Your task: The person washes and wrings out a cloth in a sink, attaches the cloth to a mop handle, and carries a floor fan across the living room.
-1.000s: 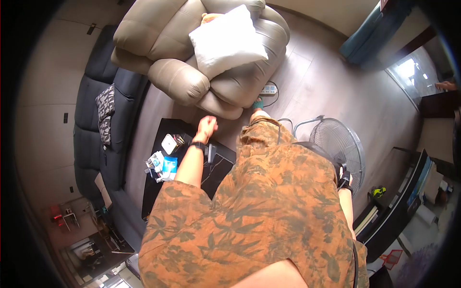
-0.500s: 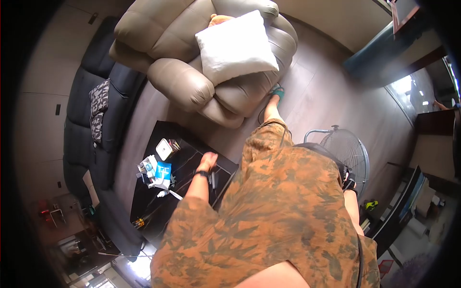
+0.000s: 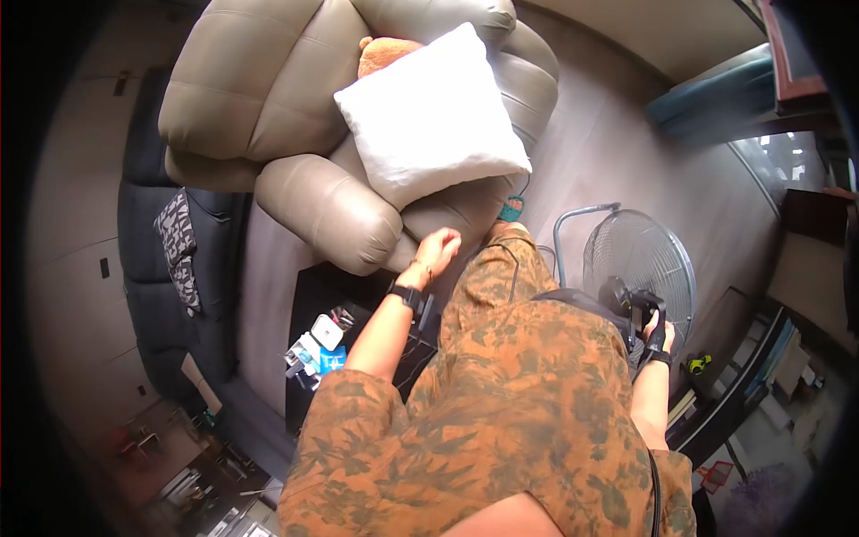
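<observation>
My left hand (image 3: pixel 438 251) reaches forward beside the front of a beige leather armchair (image 3: pixel 327 210). Its fingers are loosely bent with nothing visible in them; I cannot tell whether they touch the seat. A dark band sits on that wrist. On the armchair lies a white pillow (image 3: pixel 434 116), partly covering an orange-brown plush toy (image 3: pixel 386 55). At my right side, my right hand (image 3: pixel 660 333) is wrapped round a black handle (image 3: pixel 646 309). A round metal fan (image 3: pixel 640 255) stands just beyond; whether the handle belongs to it is unclear.
A black low table (image 3: pixel 309 291) stands at my left, bearing a white box (image 3: pixel 327 332) and blue-white packets (image 3: pixel 332 359). Further left is a dark sofa (image 3: pixel 148 268) with a patterned cushion (image 3: pixel 177 251). Shelving (image 3: pixel 738 367) stands at the right.
My left hand has moved from above the black table forward to the armchair's front. The armchair and pillow appear nearer. My right hand stays at the black handle.
</observation>
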A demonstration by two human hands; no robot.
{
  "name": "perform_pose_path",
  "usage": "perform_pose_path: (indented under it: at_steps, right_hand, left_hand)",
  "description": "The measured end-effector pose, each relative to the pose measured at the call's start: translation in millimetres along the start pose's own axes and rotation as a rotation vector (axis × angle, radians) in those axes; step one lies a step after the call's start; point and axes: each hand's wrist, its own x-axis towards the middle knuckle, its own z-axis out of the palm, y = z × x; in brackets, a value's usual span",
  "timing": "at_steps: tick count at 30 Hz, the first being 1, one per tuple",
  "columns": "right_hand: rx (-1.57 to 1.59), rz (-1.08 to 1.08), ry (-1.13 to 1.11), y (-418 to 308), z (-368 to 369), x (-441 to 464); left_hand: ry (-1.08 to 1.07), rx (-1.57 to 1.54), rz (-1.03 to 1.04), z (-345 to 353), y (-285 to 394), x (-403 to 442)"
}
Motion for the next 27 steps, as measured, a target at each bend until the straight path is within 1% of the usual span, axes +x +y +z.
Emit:
perform_pose_path:
  at_steps: [1,2,3,5,6,7,9,10,13,14,15,16,19,20,21,22,23,24,25,26,27]
  right_hand:
    - [0.077,0.021,-0.015,-32,-2,-4]
    - [0.057,-0.016,0.046,-41,6,5]
    - [0.036,-0.052,0.107,-45,11,11]
    - [-0.026,-0.016,0.108,-71,2,18]
    - [0.252,0.217,0.045,-40,21,46]
    - [0.234,0.217,0.05,-53,13,46]
    - [0.269,0.209,0.159,-46,19,65]
    - [0.461,0.239,0.097,-45,17,78]
    - [0.365,0.169,0.144,-53,27,94]
    - [0.308,0.166,0.121,-91,14,91]
    - [0.4,0.054,0.162,-83,26,100]
    - [0.411,0.068,0.152,-83,27,108]
    - [0.476,0.12,0.129,-108,51,127]
    - [0.594,0.121,0.022,-127,54,133]
    - [0.715,0.125,-0.083,-141,54,139]
    - [0.977,0.155,-0.155,-121,70,155]
    - [1.062,0.168,-0.146,-93,93,174]
    - [1.147,0.181,-0.136,-64,117,193]
    - [0.981,0.165,-0.076,-66,114,195]
    - [0.716,0.139,-0.028,-86,99,190]
    - [0.544,0.129,-0.002,-102,85,183]
  left_hand:
    - [0.02,0.014,0.021,-15,15,18]
    - [0.015,0.026,-0.031,-31,23,33]
    - [0.026,0.118,-0.013,-45,31,42]
    - [0.051,0.303,0.03,-70,43,59]
    - [0.035,0.361,0.026,-81,40,71]
    - [0.017,0.429,-0.013,-89,44,78]
    - [-0.032,0.565,-0.085,-101,54,91]
    - [-0.045,0.589,-0.106,-104,55,98]
    - [-0.079,0.659,-0.136,-96,59,117]
    - [-0.08,0.673,-0.132,-88,63,123]
    - [-0.083,0.683,-0.134,-78,67,124]
    - [-0.079,0.685,-0.105,-68,72,127]
    - [-0.09,0.66,-0.139,-43,91,139]
    - [-0.09,0.703,-0.063,-27,105,141]
    - [-0.062,0.57,-0.136,-21,102,145]
    - [-0.048,0.589,-0.198,-18,106,151]
    - [-0.035,0.607,-0.257,-16,110,156]
    - [0.045,0.62,-0.282,-16,100,165]
    - [0.124,0.632,-0.306,-21,78,175]
    - [0.203,0.64,-0.334,-25,65,181]
    - [0.169,0.628,-0.381,-27,66,185]
